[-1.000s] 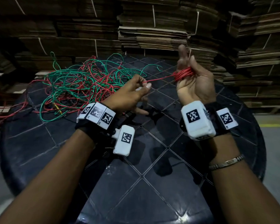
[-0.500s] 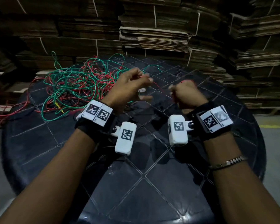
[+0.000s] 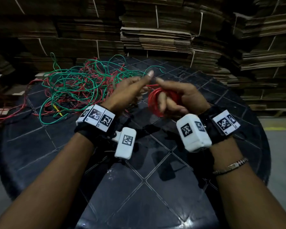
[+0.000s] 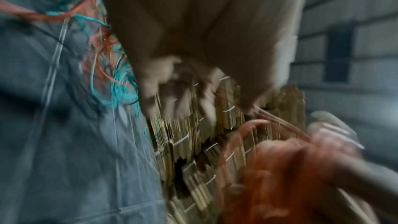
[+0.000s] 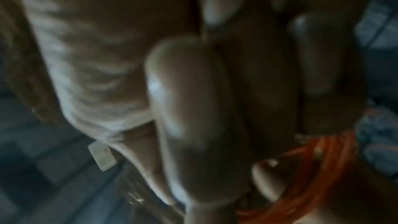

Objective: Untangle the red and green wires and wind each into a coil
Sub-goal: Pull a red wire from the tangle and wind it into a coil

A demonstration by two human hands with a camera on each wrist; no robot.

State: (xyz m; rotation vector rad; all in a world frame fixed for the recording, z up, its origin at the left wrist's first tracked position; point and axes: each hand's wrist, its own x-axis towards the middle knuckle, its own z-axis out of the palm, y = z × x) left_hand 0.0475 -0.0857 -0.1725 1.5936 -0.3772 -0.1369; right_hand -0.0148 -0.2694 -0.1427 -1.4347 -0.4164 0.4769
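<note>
A tangled heap of green wire (image 3: 69, 83) and red wire (image 3: 89, 80) lies on the far left of the black table (image 3: 139, 187). My right hand (image 3: 177, 100) holds a small red coil (image 3: 153, 103), wound round its curled fingers. My left hand (image 3: 132, 91) is close beside it, thumb up, pinching the red strand (image 3: 149, 85) that runs into the coil. The left wrist view is blurred but shows the red coil (image 4: 269, 176) near my fingers (image 4: 163, 91). In the right wrist view the coil (image 5: 323, 168) sits below my curled fingers (image 5: 193, 108).
Tall stacks of flattened cardboard (image 3: 155, 33) stand behind and to the right of the round table. Loose red wire (image 3: 10, 113) trails off the table's left edge. The table's near half holds nothing but my forearms.
My right hand has turned over again, from knuckles up to fingers toward me, with the red coil showing. My left hand has moved right, closer to the coil.
</note>
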